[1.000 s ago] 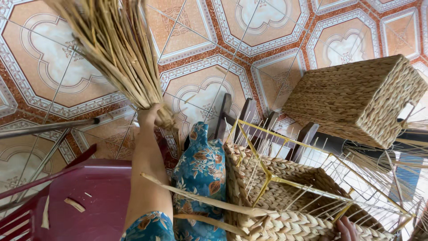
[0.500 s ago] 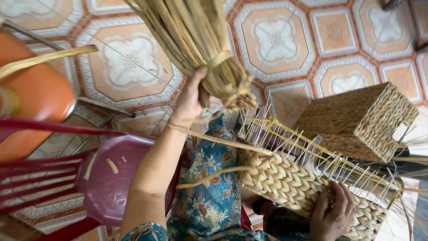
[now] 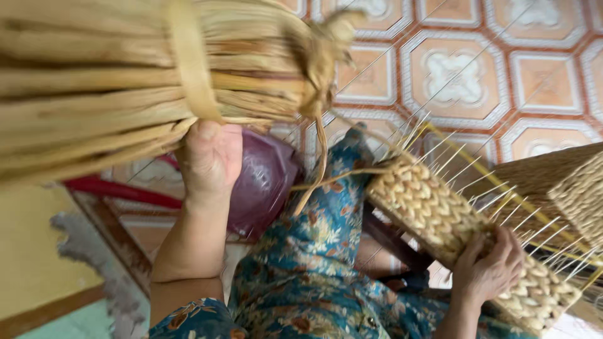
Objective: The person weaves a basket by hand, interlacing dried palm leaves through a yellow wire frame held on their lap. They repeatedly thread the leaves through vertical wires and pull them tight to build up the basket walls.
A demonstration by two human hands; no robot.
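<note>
The left hand point(image 3: 210, 157) grips a thick bundle of dried straw point(image 3: 125, 81) across the upper left of the frame. At lower right, the right hand point(image 3: 493, 267) holds a half-woven basket point(image 3: 440, 213) with thin wires sticking up. Below lies blue flowered cloth point(image 3: 314, 251); behind, a patterned tile floor point(image 3: 465, 75).
</note>
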